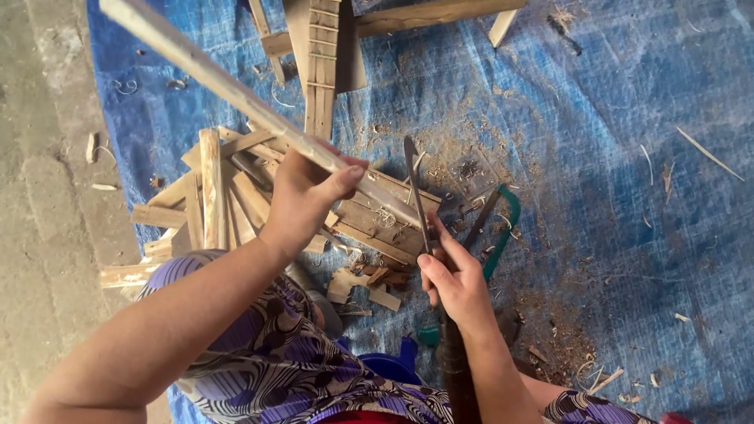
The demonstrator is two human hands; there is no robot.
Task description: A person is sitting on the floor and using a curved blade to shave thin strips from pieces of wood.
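Note:
My left hand [302, 196] grips a long pale bamboo strip [228, 86] that slants from the upper left down to a wooden block [385, 224]. My right hand [455, 283] is closed on a dark knife [416, 192], whose narrow blade points up and away from me. The blade stands just right of the strip's lower end, close to it; whether they touch I cannot tell. The knife's thick dark handle runs down past my wrist.
A pile of split wood pieces [208, 200] lies left of the block on a blue tarp [613, 157]. A green-framed saw [503, 228] rests by my right hand. Wood chips and sawdust are scattered about. A slatted wooden piece [322, 63] lies at the top. Bare concrete [43, 196] borders the left.

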